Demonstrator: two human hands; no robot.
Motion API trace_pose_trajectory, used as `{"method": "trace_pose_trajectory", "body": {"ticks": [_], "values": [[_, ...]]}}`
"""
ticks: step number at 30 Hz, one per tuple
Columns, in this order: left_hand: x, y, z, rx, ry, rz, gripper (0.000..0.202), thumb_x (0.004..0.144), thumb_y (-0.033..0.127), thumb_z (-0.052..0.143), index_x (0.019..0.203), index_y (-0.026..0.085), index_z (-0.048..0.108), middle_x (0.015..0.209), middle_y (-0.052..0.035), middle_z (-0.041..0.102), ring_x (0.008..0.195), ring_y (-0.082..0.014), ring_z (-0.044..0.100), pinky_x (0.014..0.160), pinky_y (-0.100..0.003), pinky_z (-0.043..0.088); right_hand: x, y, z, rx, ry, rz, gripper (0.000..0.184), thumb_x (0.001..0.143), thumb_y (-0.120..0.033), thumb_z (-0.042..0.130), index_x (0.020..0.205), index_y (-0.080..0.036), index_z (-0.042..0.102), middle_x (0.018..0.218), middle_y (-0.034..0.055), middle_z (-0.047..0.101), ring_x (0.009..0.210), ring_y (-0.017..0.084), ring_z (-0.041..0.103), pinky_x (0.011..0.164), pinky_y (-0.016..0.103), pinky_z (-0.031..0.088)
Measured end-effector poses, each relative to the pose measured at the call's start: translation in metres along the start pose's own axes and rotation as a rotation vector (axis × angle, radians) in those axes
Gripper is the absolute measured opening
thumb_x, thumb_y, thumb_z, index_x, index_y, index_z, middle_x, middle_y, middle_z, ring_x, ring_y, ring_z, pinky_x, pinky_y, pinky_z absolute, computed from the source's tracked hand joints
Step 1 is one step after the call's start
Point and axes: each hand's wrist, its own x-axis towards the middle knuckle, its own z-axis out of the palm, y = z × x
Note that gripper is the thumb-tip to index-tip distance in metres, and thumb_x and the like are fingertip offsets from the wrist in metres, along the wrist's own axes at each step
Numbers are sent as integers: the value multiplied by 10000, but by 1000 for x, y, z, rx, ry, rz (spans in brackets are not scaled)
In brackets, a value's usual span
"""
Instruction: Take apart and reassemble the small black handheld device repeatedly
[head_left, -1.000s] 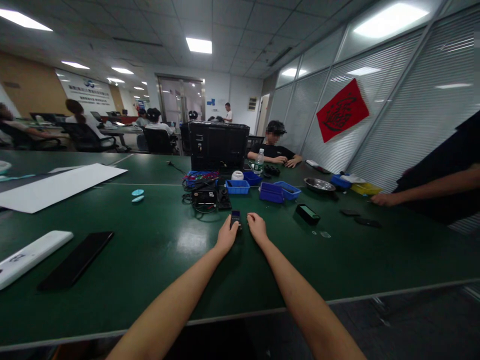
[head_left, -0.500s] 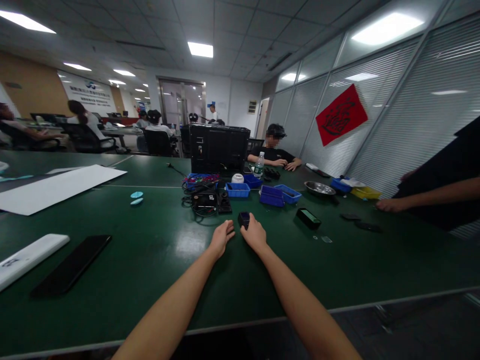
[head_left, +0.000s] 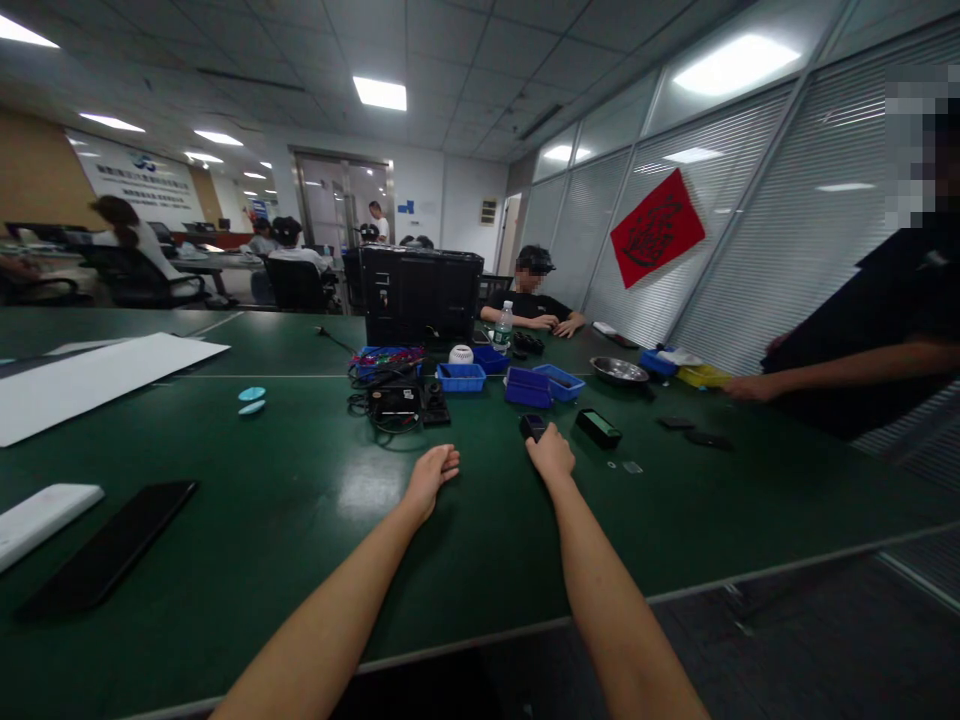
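Observation:
My right hand is closed around a small black box-shaped device at the middle right of the green table. The device's dark top face shows beyond my fingers; the rest is covered. To its right lies a black box with a green top, apart from my hand. My left hand rests over the table at centre, holding nothing, its fingers loosely curved and slightly apart. Beyond it sits a black device with cables. Blue trays stand past my right hand.
A large black monitor and a water bottle stand farther back. A metal bowl is at right. A long black slab and a white one lie at left. A co-worker's hand touches the right side.
My right hand has moved right with the black device, away from my left hand and closer to the green-topped box. The whole view has turned slightly right.

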Motion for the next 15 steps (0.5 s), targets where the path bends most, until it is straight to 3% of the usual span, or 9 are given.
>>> {"method": "trace_pose_trajectory", "body": {"ticks": [4,10,15], "values": [[-1,0,0,-1,-3,8,309,749,373,558,933,125,573,882,-105,635,757,-124,600,722,-277,485,12,16,-11,179,-2,87,686,770,-594,356,1224,-85,423,1147,223,526,1063,319,491,812,417,394],[-3,3,1,-3,-21,-2,294,751,367,551,922,127,563,839,-95,637,728,-121,601,702,-266,481,33,48,-17,393,125,224,540,841,-435,229,996,-102,626,1020,183,618,939,289,566,755,340,410],[-4,5,2,11,-14,-8,323,745,390,557,949,142,534,829,-90,639,728,-124,601,709,-272,476,32,46,-11,381,91,179,532,835,-445,243,910,-117,655,957,166,636,884,278,582,720,332,422]]}}
